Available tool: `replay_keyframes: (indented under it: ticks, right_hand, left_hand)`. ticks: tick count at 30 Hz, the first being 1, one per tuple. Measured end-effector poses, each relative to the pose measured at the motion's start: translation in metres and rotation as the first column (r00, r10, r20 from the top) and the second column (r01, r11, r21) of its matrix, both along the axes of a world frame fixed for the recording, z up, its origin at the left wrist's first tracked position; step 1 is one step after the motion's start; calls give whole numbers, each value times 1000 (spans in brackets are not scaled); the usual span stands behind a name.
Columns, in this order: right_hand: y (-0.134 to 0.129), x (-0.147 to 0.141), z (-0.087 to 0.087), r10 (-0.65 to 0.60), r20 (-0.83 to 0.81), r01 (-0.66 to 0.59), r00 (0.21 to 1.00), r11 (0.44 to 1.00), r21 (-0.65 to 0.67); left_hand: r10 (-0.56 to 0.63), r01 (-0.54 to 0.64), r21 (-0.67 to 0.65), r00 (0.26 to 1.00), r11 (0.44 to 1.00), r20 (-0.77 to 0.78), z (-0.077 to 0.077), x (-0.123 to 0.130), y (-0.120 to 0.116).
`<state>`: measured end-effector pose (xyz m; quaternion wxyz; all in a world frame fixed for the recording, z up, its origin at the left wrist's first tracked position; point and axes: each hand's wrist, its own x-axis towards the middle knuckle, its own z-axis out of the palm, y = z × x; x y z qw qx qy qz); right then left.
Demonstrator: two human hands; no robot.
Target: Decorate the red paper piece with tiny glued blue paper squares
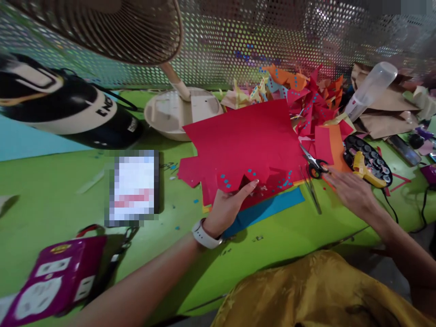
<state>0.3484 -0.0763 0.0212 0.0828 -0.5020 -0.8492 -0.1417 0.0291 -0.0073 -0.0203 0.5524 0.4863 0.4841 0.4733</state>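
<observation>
Large red paper sheets [245, 141] lie on the green table, with small blue pieces near their lower edge. My left hand [226, 206], with a white watch on the wrist, pinches the lower edge of a red piece between thumb and fingers. My right hand [349, 188] is stretched out flat, its fingertips at the handles of the black scissors [314, 164]; it does not grip them. Just left of that hand lie metal tweezers [312, 193]. A blue paper strip [269, 211] sticks out below the red sheets.
A fan base [184, 111] and a dark bottle [75, 109] stand at the back left. Cut paper scraps [306, 100] pile up behind the sheets. A phone-like device [134, 186] and purple pouch [57, 277] lie left; a black tray [368, 161] with a yellow tool sits right.
</observation>
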Motion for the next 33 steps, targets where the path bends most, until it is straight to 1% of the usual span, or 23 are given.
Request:
replay_keyframes:
  ticks: [1, 2, 4, 5, 6, 9, 13, 16, 18, 20, 21, 23, 24, 25, 26, 27, 28, 29, 30, 31, 32, 33]
  right_hand:
    - [-6, 9, 3, -79, -27, 80, 997, 996, 38]
    - [-11, 19, 6, -181, -37, 183, 983, 981, 64]
    - [-22, 38, 8, -397, -11, 396, 918, 913, 103]
    - [-26, 47, 8, -471, 20, 467, 882, 879, 94]
    - [-29, 55, 6, -507, 62, 503, 860, 861, 70]
    - [-31, 69, -2, -557, 133, 562, 820, 827, 0]
    - [-23, 70, -4, -620, 194, 632, 760, 775, 0]
    - [-19, 67, -1, -621, 212, 630, 754, 776, 32]
    - [-19, 67, -1, -623, 195, 623, 757, 779, 72]
    - [-21, 67, -1, -642, 113, 629, 758, 766, 134]
    - [-22, 66, -1, -652, 27, 639, 758, 750, 172]
    - [-22, 62, 1, -633, -237, 675, 737, 707, 212]
    - [-20, 58, 2, -593, -414, 703, 691, 685, 192]
    - [-18, 53, 5, -532, -595, 721, 603, 682, 121]
    - [-15, 47, 7, -465, -757, 718, 459, 696, 8]
    - [-10, 40, 10, -415, -868, 652, 272, 743, -151]
    - [-6, 31, 14, -417, -904, 514, 97, 798, -313]
    - [0, 21, 17, -471, -882, 346, -2, 827, -443]
    - [5, 10, 20, -523, -851, 216, -48, 826, -520]
    - [10, -1, 23, -575, -817, 106, -52, 810, -577]
    - [15, -13, 25, -616, -788, 13, -24, 788, -616]
    - [20, -26, 27, -630, -776, -62, 15, 774, -630]
  left_hand:
    - [-3, 3, 1, 1000, 1000, -20, 1, 0, 0]
    - [-13, 13, -3, 999, 1000, -30, 3, 0, 0]
    - [-39, 38, -23, 999, 999, -16, 5, 1, 0]
    - [-48, 48, -30, 999, 998, -1, 6, 1, 0]
    - [-52, 52, -30, 999, 998, 11, 7, 2, 0]
    - [-54, 54, -5, 998, 999, -6, 9, 3, 0]
    - [-71, 77, 54, 992, 996, -107, 7, -1, 1]
    - [-103, 129, 122, 974, 984, -201, 2, -9, 3]
    - [-135, 168, 129, 962, 977, -236, 1, -14, 4]
    - [-148, 175, 103, 962, 979, -231, 1, -16, 4]
    - [-144, 167, 90, 965, 982, -218, 1, -15, 4]
    - [-124, 136, 63, 979, 989, -159, 2, -10, 3]
    - [-101, 106, 41, 989, 993, -106, 3, -7, 3]
    - [-69, 69, 4, 997, 998, -33, 3, -3, 2]
    - [-60, 60, -13, 998, 998, -5, 3, 1, 1]
    - [-39, 39, -27, 999, 999, 15, 3, 3, 1]
    - [-34, 35, -48, 999, 998, 36, 3, 6, 0]
    - [-30, 33, -56, 999, 998, 45, 4, 7, 0]
    - [-25, 28, -62, 998, 998, 55, 4, 8, 0]
    - [-24, 28, -65, 998, 997, 64, 4, 8, -1]
    - [-23, 28, -68, 997, 997, 71, 5, 8, -1]
    - [-26, 31, -75, 997, 997, 77, 5, 7, -1]
